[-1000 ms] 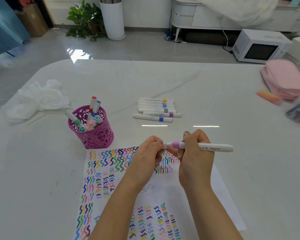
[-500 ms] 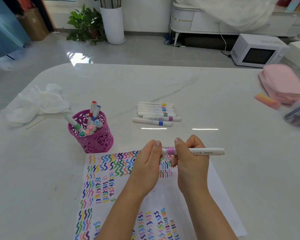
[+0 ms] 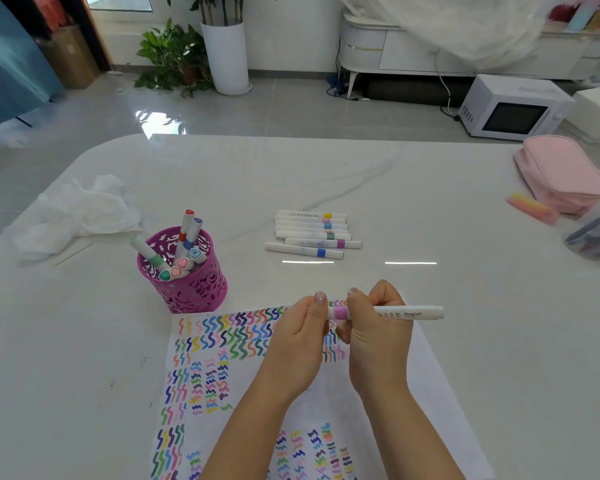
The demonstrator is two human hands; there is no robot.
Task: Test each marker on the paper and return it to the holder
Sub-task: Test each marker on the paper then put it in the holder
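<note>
Both hands hold one white marker point(image 3: 409, 312) with a lilac band level above the paper point(image 3: 222, 358). My right hand point(image 3: 374, 334) grips the barrel by the band. My left hand point(image 3: 302, 337) is closed around its left end, where the cap sits; that end is hidden by the fingers. The paper is covered with coloured zigzag strokes. A magenta perforated holder point(image 3: 187, 282) stands at the paper's top left corner with several markers in it. Several more white markers point(image 3: 312, 233) lie in a row beyond the hands.
Crumpled white tissue point(image 3: 73, 213) lies at the far left of the white marble table point(image 3: 465, 341). A pink pouch point(image 3: 561, 174), a pink-orange eraser point(image 3: 530, 207) and a clear container point(image 3: 596, 237) of pens sit at the right edge.
Both hands with the marker have sunk a little toward the paper and come closer together; the left fingers now cover the marker's left end.
</note>
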